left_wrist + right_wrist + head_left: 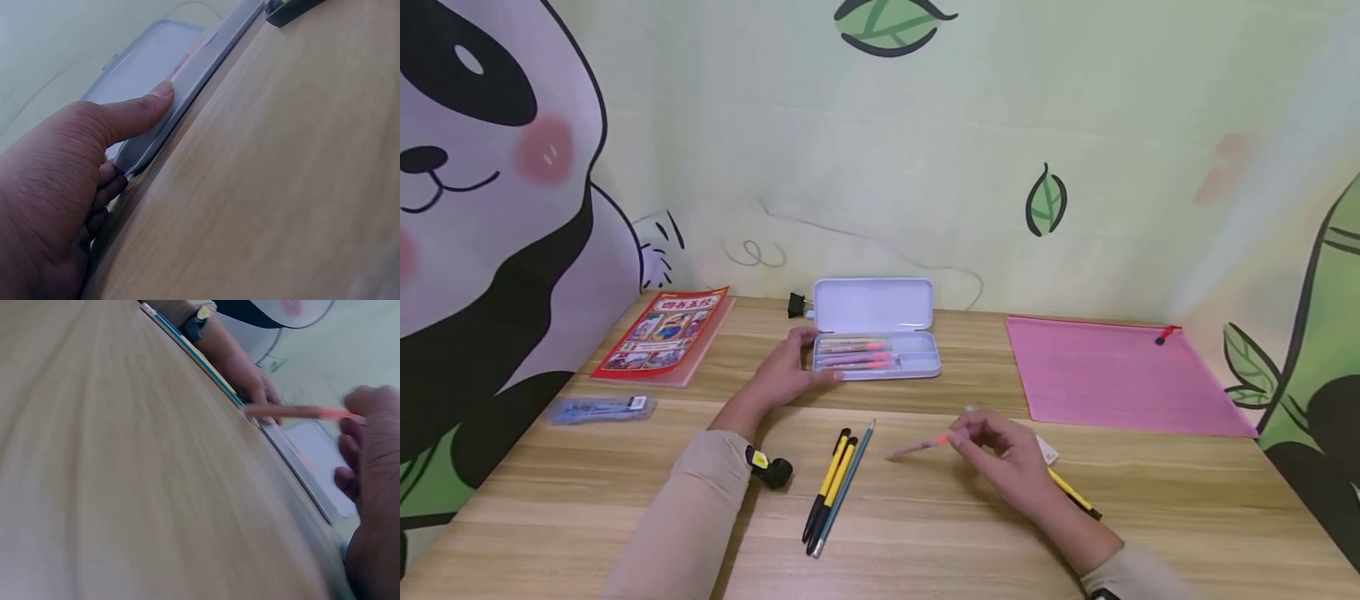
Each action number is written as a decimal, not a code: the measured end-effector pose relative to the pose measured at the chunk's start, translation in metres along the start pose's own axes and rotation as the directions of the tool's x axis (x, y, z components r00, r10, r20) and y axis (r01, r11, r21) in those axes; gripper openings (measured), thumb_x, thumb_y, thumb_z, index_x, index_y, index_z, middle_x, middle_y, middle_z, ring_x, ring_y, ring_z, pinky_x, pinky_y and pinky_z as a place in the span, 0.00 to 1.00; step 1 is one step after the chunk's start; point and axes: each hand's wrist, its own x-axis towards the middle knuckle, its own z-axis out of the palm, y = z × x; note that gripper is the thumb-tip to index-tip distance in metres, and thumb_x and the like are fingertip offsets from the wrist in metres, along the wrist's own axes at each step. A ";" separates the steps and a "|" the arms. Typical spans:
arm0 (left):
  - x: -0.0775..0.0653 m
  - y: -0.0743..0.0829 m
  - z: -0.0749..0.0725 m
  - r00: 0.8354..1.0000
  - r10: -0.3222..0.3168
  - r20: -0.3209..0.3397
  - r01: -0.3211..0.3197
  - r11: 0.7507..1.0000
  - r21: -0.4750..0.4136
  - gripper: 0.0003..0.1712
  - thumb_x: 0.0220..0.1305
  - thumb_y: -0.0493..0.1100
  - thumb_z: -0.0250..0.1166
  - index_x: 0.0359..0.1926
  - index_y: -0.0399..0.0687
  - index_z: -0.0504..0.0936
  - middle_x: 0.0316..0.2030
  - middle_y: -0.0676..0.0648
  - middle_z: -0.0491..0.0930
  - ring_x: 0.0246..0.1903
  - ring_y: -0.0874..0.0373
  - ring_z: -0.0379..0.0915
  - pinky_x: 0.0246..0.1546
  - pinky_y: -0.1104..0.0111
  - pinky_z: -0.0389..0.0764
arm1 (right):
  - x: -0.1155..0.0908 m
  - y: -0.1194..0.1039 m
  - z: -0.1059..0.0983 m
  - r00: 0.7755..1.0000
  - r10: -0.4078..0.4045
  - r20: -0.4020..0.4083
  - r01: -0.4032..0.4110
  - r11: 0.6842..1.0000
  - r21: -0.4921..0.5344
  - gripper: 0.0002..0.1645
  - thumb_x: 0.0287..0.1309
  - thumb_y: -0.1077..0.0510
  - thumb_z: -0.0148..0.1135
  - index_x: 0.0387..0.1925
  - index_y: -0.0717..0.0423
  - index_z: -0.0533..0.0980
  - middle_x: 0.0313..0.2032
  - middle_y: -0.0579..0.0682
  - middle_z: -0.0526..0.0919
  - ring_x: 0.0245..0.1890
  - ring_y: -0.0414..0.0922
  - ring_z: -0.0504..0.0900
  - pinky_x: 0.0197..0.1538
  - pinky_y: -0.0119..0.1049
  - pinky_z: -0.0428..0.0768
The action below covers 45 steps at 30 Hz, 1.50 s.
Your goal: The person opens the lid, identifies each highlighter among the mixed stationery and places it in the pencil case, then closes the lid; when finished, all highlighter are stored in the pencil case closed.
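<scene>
My left hand grips the left end of an open white pencil case, its thumb along the front wall and its fingers around the corner. Several slim pens with pink, orange and yellow parts lie in the case's left part. My right hand pinches a slim pen by its bright pink end, the other end pointing left over the table. In the right wrist view this pen looks blurred. Between my forearms lie two yellow-and-black pens and a blue-green pencil.
Partly behind my right hand are a white eraser-like block and a yellow-and-black pen. A pink zip pouch lies at the right, a red book and a clear packet of blue pens at the left. A black clip stands behind the case.
</scene>
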 end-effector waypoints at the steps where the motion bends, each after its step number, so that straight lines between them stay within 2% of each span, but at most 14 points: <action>1: 0.000 -0.001 -0.001 1.000 -0.003 -0.002 0.003 1.000 0.003 0.58 0.50 0.63 0.78 0.73 0.45 0.57 0.67 0.41 0.66 0.68 0.44 0.60 0.71 0.48 0.58 | 0.003 0.000 0.005 0.999 0.029 -0.036 -0.028 0.999 0.027 0.08 0.61 0.72 0.65 0.41 0.61 0.81 0.31 0.51 0.84 0.29 0.40 0.80 0.32 0.31 0.80; 5: -0.001 -0.002 -0.003 1.000 -0.005 -0.007 0.005 1.000 0.013 0.58 0.51 0.63 0.77 0.73 0.45 0.57 0.68 0.41 0.66 0.69 0.44 0.59 0.72 0.47 0.57 | 0.021 0.002 0.028 0.986 0.102 -0.132 -0.087 0.990 0.110 0.05 0.64 0.68 0.65 0.41 0.64 0.80 0.32 0.51 0.83 0.30 0.37 0.78 0.32 0.27 0.79; 11: -0.001 -0.004 -0.003 1.000 0.007 0.001 -0.007 1.000 0.021 0.59 0.50 0.64 0.77 0.73 0.44 0.57 0.68 0.40 0.66 0.69 0.43 0.60 0.71 0.47 0.57 | 0.054 0.008 0.059 0.964 0.092 -0.248 -0.055 0.987 0.154 0.06 0.63 0.69 0.64 0.42 0.67 0.80 0.33 0.58 0.81 0.32 0.40 0.77 0.35 0.26 0.78; 14: -0.001 -0.004 -0.002 1.000 0.011 0.001 -0.011 1.000 0.022 0.58 0.50 0.63 0.78 0.72 0.43 0.58 0.67 0.40 0.67 0.68 0.43 0.61 0.71 0.48 0.58 | 0.072 0.003 0.070 0.950 0.083 -0.301 -0.043 0.990 0.135 0.06 0.64 0.69 0.64 0.42 0.69 0.79 0.32 0.60 0.81 0.32 0.43 0.76 0.36 0.27 0.76; 19: 0.000 -0.003 -0.001 1.000 0.011 -0.005 -0.010 1.000 0.015 0.57 0.49 0.63 0.78 0.71 0.44 0.59 0.66 0.40 0.67 0.68 0.44 0.61 0.71 0.48 0.59 | 0.099 -0.005 0.084 0.942 0.048 -0.333 -0.028 0.998 0.065 0.07 0.64 0.68 0.63 0.42 0.70 0.78 0.32 0.60 0.82 0.30 0.47 0.77 0.35 0.32 0.76; 25: 0.002 -0.002 0.003 1.000 0.007 0.007 -0.007 1.000 -0.016 0.58 0.48 0.64 0.78 0.71 0.46 0.59 0.66 0.42 0.67 0.67 0.45 0.62 0.71 0.49 0.59 | 0.116 0.004 0.089 0.927 0.025 -0.373 -0.024 1.000 0.007 0.05 0.62 0.69 0.64 0.39 0.69 0.78 0.30 0.60 0.82 0.29 0.50 0.77 0.34 0.32 0.76; 29: 0.001 0.002 0.002 1.000 0.005 0.006 -0.005 1.000 -0.024 0.57 0.49 0.63 0.78 0.72 0.47 0.59 0.67 0.42 0.67 0.68 0.45 0.61 0.71 0.48 0.58 | 0.120 0.006 0.088 0.934 0.008 -0.357 -0.008 1.000 0.001 0.05 0.62 0.70 0.63 0.38 0.71 0.78 0.29 0.62 0.82 0.29 0.51 0.77 0.33 0.33 0.75; 36: -0.001 0.002 0.000 1.000 -0.002 0.004 0.002 1.000 -0.023 0.56 0.50 0.61 0.78 0.72 0.47 0.59 0.67 0.42 0.67 0.68 0.45 0.61 0.71 0.48 0.58 | 0.126 0.047 0.090 0.949 0.017 -0.316 -0.025 0.999 -0.023 0.04 0.64 0.61 0.65 0.39 0.57 0.80 0.30 0.51 0.84 0.31 0.44 0.78 0.34 0.30 0.77; 38: -0.001 0.001 0.000 1.000 -0.007 0.001 0.007 1.000 -0.025 0.56 0.50 0.61 0.78 0.72 0.48 0.59 0.67 0.43 0.67 0.68 0.45 0.61 0.71 0.48 0.58 | 0.126 0.048 0.092 0.951 0.034 -0.306 -0.041 0.999 -0.017 0.06 0.64 0.60 0.65 0.41 0.59 0.79 0.30 0.52 0.84 0.31 0.44 0.78 0.35 0.30 0.77; 42: -0.001 -0.001 0.000 1.000 -0.014 -0.004 0.014 1.000 -0.023 0.56 0.50 0.62 0.78 0.72 0.48 0.59 0.66 0.43 0.67 0.68 0.46 0.61 0.71 0.48 0.58 | 0.125 0.049 0.094 0.951 0.142 -0.274 -0.152 0.988 -0.017 0.13 0.63 0.59 0.66 0.46 0.60 0.76 0.31 0.52 0.84 0.31 0.43 0.78 0.36 0.30 0.77; 45: 0.000 -0.001 0.000 1.000 -0.017 -0.007 0.017 1.000 -0.024 0.56 0.50 0.62 0.78 0.72 0.47 0.59 0.66 0.43 0.67 0.67 0.46 0.62 0.71 0.48 0.59 | 0.125 0.049 0.094 0.946 0.197 -0.255 -0.224 0.971 -0.081 0.14 0.61 0.58 0.67 0.45 0.59 0.76 0.32 0.50 0.84 0.32 0.43 0.78 0.38 0.32 0.78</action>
